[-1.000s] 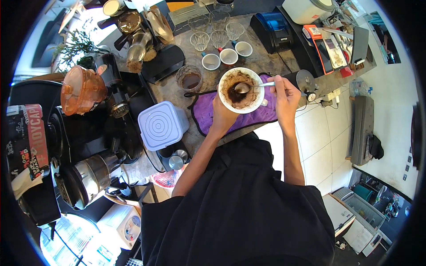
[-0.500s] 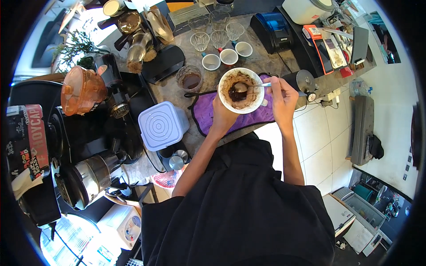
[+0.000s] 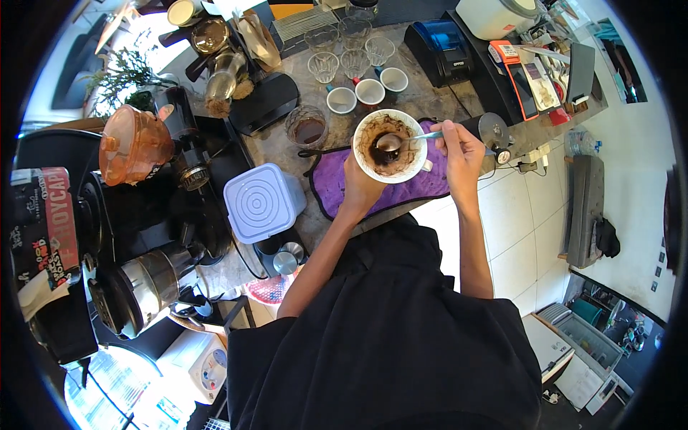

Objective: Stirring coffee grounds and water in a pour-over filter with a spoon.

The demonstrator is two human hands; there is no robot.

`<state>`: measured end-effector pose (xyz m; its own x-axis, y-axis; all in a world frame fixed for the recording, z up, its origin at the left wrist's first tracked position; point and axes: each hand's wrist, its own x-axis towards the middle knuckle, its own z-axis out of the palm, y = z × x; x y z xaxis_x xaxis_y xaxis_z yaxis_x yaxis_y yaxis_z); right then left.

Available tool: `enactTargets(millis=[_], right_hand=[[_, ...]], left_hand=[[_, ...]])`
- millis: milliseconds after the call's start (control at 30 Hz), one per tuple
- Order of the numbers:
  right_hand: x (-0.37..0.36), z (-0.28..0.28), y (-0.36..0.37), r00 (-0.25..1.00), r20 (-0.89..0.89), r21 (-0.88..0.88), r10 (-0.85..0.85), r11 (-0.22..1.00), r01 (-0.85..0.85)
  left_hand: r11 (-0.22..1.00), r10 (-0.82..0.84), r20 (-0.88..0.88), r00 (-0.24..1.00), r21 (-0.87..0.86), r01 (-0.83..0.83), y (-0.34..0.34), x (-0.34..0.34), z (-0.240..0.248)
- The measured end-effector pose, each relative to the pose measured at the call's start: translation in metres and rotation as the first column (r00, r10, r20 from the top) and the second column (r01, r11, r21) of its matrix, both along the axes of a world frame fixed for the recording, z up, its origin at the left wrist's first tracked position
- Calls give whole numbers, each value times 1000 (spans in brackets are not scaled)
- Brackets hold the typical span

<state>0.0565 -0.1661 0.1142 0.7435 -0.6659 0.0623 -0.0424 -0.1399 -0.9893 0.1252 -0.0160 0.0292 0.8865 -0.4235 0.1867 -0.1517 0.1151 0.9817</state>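
My left hand [image 3: 362, 188] is closed round the near left side of a white cup [image 3: 414, 172], whose handle points right. Dark brown, coffee-like residue [image 3: 387, 163] coats the inside wall and pools at the bottom. Between the fingers of my right hand [image 3: 462, 154] is the handle of a metal spoon [image 3: 389, 143], its bowl inside the cup. A purple cloth [image 3: 333, 190] lies on the counter beneath the cup. Left of the cup stands a clear glass [image 3: 307, 129] with dark brown stuff in it.
Three small white cups [image 3: 370, 92] and several clear glasses [image 3: 355, 63] stand beyond my hands. A lidded lavender tub [image 3: 261, 203] is at the left, near a black scale-like stand [image 3: 265, 100]. A black printer [image 3: 438, 51] sits at the far right, a black cylinder [image 3: 493, 130] nearer.
The spoon's bowl has shifted slightly within the cup and shows more clearly. My right hand has moved a little to the right. My left hand keeps its hold on the cup.
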Motion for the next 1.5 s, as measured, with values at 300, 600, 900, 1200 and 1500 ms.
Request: enactTargets(millis=[300, 600, 900, 1200, 1500], right_hand=[[14, -6, -14, 983, -57, -176, 174, 967, -181], [10, -8, -21, 992, -21, 66, 123, 990, -121], [8, 6, 0, 998, -64, -188, 27, 981, -39], [-1, -4, 7, 999, -39, -30, -9, 1000, 8], [-7, 24, 23, 995, 2, -167, -104, 980, 103]], left_hand=[[999, -14, 57, 998, 30, 13, 2, 0, -2], [999, -9, 55, 998, 32, 8, 1, 0, 4], [1000, -16, 39, 999, 3, 16, 1, 0, -6], [999, -8, 10, 1000, 42, 8, 0, -1, -9], [1000, -5, 0, 1000, 15, 5, 1, 0, -1]])
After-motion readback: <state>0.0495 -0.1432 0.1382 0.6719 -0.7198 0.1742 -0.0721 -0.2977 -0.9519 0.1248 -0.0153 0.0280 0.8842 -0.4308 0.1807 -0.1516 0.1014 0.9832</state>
